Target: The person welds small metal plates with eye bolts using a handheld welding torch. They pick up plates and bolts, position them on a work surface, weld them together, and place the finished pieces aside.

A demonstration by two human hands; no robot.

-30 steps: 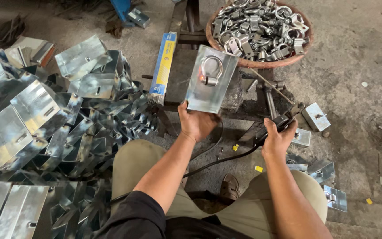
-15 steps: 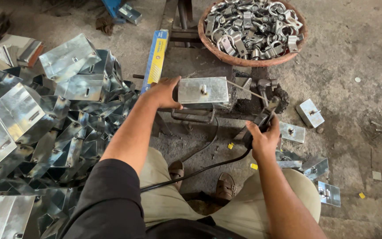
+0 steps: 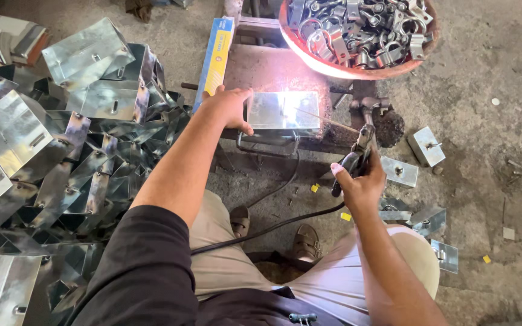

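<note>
left hand [image 3: 229, 108] presses flat on the galvanized box [image 3: 284, 111] on the welding stand; right hand [image 3: 360, 184] is closed round the electrode holder [image 3: 357, 158]. keep the box steady & rod tip on the seam w/ short arc.

Sheet-metal pile [image 3: 61, 139] crowds left; bowl of clamps [image 3: 357, 33] blocks beyond; bare floor [image 3: 490, 102] right.

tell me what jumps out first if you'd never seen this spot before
A bright white-pink glare flares at the top centre, where the rod of the welding holder in the right hand meets a shiny metal box steadied by the left hand. A heap of folded galvanised boxes fills the left side. A round basin of metal clamps sits at the top right.
</note>
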